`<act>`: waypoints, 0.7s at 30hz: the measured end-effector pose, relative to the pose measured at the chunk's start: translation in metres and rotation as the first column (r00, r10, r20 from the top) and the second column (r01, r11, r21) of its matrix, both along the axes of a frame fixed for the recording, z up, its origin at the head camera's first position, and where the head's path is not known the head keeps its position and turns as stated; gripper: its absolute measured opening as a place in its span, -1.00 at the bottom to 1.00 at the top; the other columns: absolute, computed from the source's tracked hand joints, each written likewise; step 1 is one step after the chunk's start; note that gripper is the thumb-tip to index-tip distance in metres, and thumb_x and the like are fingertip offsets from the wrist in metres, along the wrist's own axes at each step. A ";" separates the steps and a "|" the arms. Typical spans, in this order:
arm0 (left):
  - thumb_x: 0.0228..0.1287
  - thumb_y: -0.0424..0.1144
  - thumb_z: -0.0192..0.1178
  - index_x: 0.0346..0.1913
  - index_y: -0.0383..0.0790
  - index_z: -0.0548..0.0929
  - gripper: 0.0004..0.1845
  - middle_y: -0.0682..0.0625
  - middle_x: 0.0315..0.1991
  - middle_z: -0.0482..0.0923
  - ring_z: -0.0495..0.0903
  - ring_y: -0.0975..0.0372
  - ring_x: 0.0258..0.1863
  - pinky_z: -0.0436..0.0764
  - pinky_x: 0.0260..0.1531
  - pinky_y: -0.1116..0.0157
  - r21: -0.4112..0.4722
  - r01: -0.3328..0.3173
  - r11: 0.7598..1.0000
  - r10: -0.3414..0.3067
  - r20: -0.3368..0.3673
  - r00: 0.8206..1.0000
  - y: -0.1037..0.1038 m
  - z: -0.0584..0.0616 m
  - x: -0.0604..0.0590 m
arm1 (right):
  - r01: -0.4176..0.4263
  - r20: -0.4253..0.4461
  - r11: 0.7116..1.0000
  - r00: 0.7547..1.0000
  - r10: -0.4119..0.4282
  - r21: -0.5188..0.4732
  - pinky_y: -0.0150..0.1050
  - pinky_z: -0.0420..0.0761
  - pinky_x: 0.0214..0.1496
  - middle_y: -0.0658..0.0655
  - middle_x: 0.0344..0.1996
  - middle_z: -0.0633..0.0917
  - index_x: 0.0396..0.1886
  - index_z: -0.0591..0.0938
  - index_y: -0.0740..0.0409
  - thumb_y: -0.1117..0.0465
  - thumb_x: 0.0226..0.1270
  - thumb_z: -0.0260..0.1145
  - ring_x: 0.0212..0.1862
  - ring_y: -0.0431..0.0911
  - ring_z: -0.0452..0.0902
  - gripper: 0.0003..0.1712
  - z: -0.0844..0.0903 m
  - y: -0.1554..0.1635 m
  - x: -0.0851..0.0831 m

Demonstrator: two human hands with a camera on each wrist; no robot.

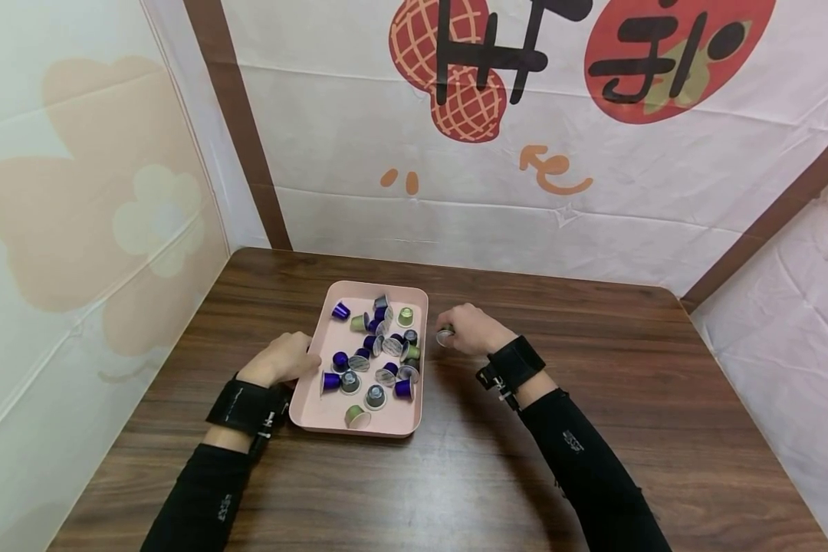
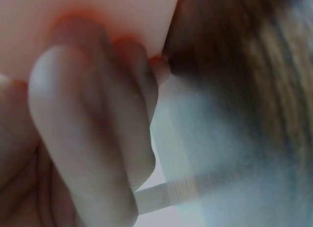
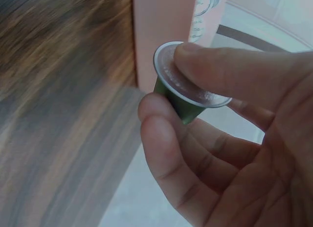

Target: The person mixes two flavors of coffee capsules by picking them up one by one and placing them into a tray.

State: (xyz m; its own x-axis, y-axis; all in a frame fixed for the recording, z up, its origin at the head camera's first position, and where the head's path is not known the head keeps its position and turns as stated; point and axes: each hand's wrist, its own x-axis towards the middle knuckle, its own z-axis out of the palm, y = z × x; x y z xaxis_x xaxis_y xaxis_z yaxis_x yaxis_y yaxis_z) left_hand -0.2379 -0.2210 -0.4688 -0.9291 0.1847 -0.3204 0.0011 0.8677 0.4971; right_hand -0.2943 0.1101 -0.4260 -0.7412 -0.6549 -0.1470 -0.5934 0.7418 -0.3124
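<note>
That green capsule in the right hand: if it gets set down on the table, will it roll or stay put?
The green capsule, pinched by the right hand, looks small and probably light. Its tapered body and round rim suggest it would roll in a curve if laid sideways. Set on its flat foil face, it likely sits steady. The smooth shell may be slippery.

Pale pink rectangular plastic tray (image 1: 331, 410) on the dark brown wood-grain table (image 1: 593, 399), loaded with purple, olive green and grey foil-topped coffee capsules (image 1: 376, 353). One dark green capsule with a silver foil lid (image 3: 188, 92) shows up close. Black sleeves (image 1: 586, 460), black wrist straps (image 1: 514, 364).
</note>
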 end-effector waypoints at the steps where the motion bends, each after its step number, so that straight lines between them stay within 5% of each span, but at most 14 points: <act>1: 0.17 -0.27 0.06 -0.11 -0.45 0.58 -0.68 -0.16 -0.38 0.55 0.55 0.15 -0.51 0.52 -0.56 0.27 0.001 -0.001 1.000 0.001 0.000 1.000 0.000 0.000 0.000 | -0.009 -0.006 1.000 1.000 0.009 -0.006 -0.26 0.54 -0.20 0.08 -0.16 0.66 -0.04 0.64 0.16 0.29 0.29 0.25 -0.23 -0.14 0.57 -0.75 0.002 -0.001 0.001; 21: 0.18 -0.27 0.07 -0.10 -0.46 0.58 -0.68 -0.17 -0.35 0.56 0.55 0.15 -0.48 0.52 -0.54 0.27 -0.011 0.002 1.000 -0.002 0.002 1.000 -0.001 -0.001 -0.001 | -0.168 -0.050 0.986 0.985 0.168 -0.011 -0.30 0.46 -0.21 0.06 -0.15 0.62 -0.02 0.64 0.15 0.27 0.31 0.24 -0.26 -0.17 0.44 -0.74 0.032 -0.051 0.013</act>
State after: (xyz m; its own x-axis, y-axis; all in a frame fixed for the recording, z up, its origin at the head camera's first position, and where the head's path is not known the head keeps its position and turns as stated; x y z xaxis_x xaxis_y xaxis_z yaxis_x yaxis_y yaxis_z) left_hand -0.2392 -0.2219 -0.4694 -0.9282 0.1834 -0.3239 0.0024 0.8731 0.4875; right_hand -0.2811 0.0588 -0.3940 -0.6264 -0.7727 -0.1025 -0.7240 0.6256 -0.2906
